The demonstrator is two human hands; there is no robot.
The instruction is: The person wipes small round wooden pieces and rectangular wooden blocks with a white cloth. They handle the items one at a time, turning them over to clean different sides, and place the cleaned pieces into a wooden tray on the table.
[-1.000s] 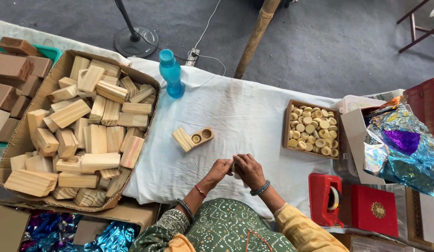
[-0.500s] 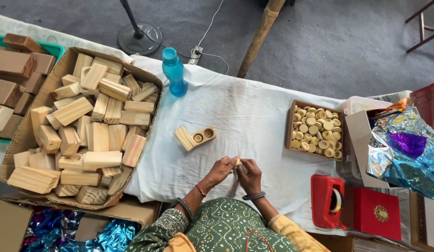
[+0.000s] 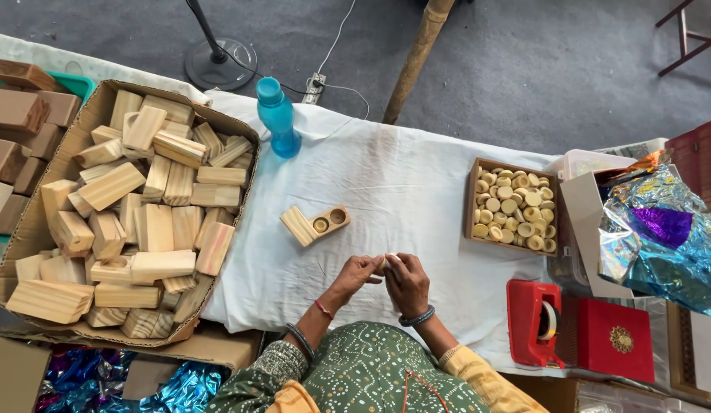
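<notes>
My left hand (image 3: 357,274) and my right hand (image 3: 406,284) meet over the white cloth (image 3: 416,183) at the table's near edge. Their fingertips pinch a small pale piece (image 3: 387,260) between them; what it is cannot be made out. Just beyond my hands lies a wooden block holder (image 3: 315,225) with two round holes. To the right, a shallow cardboard tray (image 3: 471,200) holds several small round wooden discs (image 3: 514,211).
A large cardboard box (image 3: 34,222) of wooden blocks fills the left side. A blue bottle (image 3: 277,116) stands at the cloth's far edge. A red tape dispenser (image 3: 533,321), a red box (image 3: 615,339) and shiny foil wrap (image 3: 661,233) sit at right.
Both hands stay pressed together on the small piece, shifting only slightly away from my body. Nothing on the table has moved.
</notes>
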